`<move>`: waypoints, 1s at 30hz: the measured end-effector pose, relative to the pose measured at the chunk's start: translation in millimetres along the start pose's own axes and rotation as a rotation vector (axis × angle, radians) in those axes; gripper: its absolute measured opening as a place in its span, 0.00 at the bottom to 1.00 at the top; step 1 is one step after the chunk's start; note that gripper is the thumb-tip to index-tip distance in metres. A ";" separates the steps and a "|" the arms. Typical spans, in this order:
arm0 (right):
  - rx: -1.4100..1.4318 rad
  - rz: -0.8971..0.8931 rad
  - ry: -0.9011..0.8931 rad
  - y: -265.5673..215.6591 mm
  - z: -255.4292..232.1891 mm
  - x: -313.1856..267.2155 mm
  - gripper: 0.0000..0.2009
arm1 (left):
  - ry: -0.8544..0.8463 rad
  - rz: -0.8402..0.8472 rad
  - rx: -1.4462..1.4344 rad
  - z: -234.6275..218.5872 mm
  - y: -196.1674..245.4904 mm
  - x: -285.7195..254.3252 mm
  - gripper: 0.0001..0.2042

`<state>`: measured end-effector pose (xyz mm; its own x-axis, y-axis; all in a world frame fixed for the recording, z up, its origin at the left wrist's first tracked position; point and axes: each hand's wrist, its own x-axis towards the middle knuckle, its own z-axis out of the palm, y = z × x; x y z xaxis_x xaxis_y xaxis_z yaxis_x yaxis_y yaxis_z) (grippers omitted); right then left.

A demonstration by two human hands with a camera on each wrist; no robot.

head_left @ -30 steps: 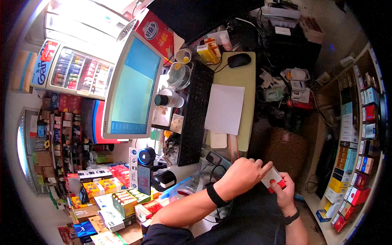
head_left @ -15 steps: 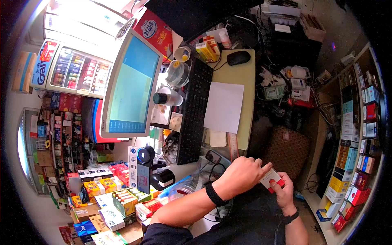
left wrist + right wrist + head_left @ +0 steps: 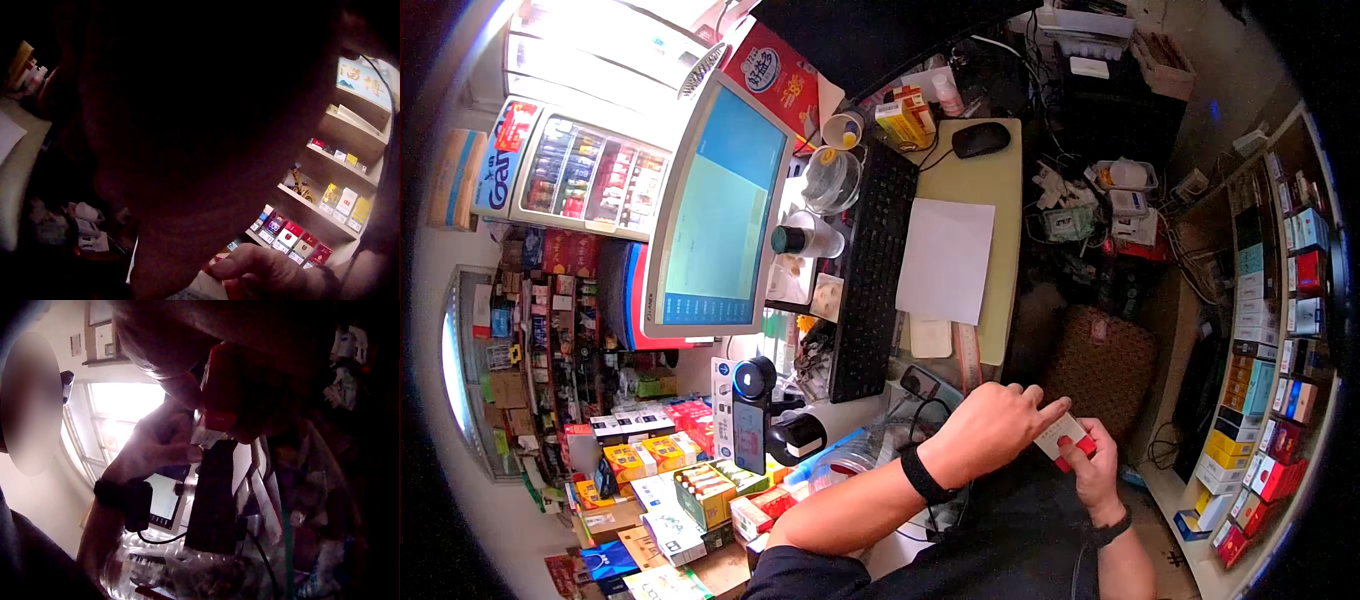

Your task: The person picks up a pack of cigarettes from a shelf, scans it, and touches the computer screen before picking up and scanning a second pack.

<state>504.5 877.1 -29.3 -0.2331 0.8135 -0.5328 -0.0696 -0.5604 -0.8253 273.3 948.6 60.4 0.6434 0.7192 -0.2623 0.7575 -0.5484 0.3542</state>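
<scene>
A small white and red cigarette pack (image 3: 1060, 438) is held in front of the dark shirt. My right hand (image 3: 1095, 470) grips its red end, with the thumb laid over the face. At the pale end, the curled fingers of my left hand (image 3: 990, 430) pinch the pack's edge. The right wrist view shows the pack (image 3: 219, 419) from its red side, a thumb of the left hand (image 3: 159, 450) against the pale end. In the left wrist view the near hand is mostly dark, and only a corner of the pack (image 3: 209, 286) shows.
On the desk are a monitor (image 3: 720, 210), a black keyboard (image 3: 875, 270), a mouse (image 3: 982, 140) and white paper (image 3: 945, 260). Shelves (image 3: 1260, 400) of packs line the right. Several product boxes (image 3: 705, 495) crowd the lower left. A brown chair seat (image 3: 1100, 365) lies beyond the hands.
The head view has shifted slightly, so the desk things sit a little further left. Both hands keep nearly the same hold on the pack, which has tipped very slightly.
</scene>
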 end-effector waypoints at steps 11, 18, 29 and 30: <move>-0.069 -0.062 0.028 5.9 -1.8 2.9 0.18 | -0.031 -0.018 0.005 2.7 -0.5 1.5 0.24; -0.081 -0.058 0.043 5.9 -0.7 4.3 0.19 | -0.033 -0.019 0.037 5.7 -0.3 1.4 0.24; -0.077 -0.030 0.033 7.6 -0.1 4.9 0.21 | -0.041 -0.034 0.026 3.6 -1.3 0.9 0.25; -0.072 -0.033 0.032 8.1 -0.3 5.2 0.21 | -0.035 -0.032 0.023 3.7 -1.6 1.2 0.25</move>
<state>503.0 876.9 -38.8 -0.2006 0.8364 -0.5102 -0.0060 -0.5218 -0.8531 273.3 948.7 56.2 0.6221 0.7212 -0.3048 0.7798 -0.5354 0.3245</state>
